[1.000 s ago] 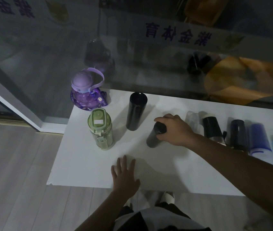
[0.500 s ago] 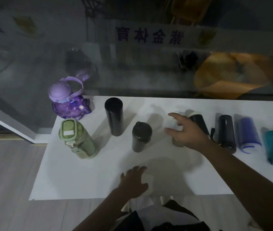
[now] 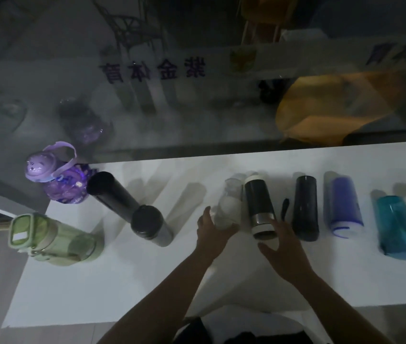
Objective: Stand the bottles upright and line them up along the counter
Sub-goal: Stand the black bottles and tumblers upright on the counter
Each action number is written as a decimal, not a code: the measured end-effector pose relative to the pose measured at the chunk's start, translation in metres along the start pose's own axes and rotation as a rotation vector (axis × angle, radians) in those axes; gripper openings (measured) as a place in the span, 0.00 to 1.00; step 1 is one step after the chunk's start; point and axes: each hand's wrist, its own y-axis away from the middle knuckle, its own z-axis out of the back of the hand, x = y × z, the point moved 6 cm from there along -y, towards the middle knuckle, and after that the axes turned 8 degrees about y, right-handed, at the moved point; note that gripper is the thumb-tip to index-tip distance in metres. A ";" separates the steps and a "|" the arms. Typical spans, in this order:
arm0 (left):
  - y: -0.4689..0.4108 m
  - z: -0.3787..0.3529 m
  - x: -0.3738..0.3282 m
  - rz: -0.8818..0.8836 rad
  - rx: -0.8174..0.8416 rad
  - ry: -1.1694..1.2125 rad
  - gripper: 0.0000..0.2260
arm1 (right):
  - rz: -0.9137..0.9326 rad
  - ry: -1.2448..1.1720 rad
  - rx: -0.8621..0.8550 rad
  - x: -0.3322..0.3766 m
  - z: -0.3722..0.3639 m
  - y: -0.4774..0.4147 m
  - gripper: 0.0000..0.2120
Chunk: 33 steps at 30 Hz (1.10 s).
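The room was dim, and the white counter (image 3: 122, 281) ran along a glass wall (image 3: 197, 108) with purple lettering on it. At the left end four bottles stood upright: a purple bottle (image 3: 60, 180) with a looped strap nearest the glass, a green bottle (image 3: 55, 239) in front of it at the counter's edge, a tall black flask (image 3: 112, 192) to the right of the purple one, and a shorter dark flask (image 3: 151, 225) just in front of that.

Further right, the rest lay on their sides, side by side, lengthways toward the glass: a clear bottle (image 3: 229, 207), a dark bottle with white ends (image 3: 260, 207), a black bottle (image 3: 306, 207), a blue bottle (image 3: 344, 202) and a teal bottle (image 3: 397, 227) at the far right. A short black strap (image 3: 284, 207) lay between the white-ended one and the black one.

The person's left hand (image 3: 211, 234) was at the near end of the clear bottle, fingers curled loosely about it; whether they had truly gripped it I could not tell in that light. The right hand (image 3: 283, 247) was spread open, fingers apart, at the near end of the white-ended bottle, touching or just short of its base, holding nothing.
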 end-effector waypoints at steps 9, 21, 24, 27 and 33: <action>-0.037 -0.043 0.013 0.121 -0.155 0.077 0.40 | 0.126 -0.032 0.079 -0.025 0.019 -0.009 0.31; -0.009 0.017 -0.039 0.007 -0.169 -0.473 0.41 | 0.212 -0.138 0.128 -0.028 0.003 -0.033 0.33; -0.014 0.036 -0.063 -0.006 -0.151 -0.607 0.37 | 0.229 -0.146 0.125 -0.030 -0.003 -0.035 0.35; -0.028 0.052 -0.079 0.001 -0.112 -0.773 0.35 | 0.244 -0.150 0.126 -0.032 -0.006 -0.035 0.34; -0.046 0.076 -0.104 -0.012 -0.121 -0.921 0.33 | 0.238 -0.139 0.114 -0.038 0.000 -0.022 0.31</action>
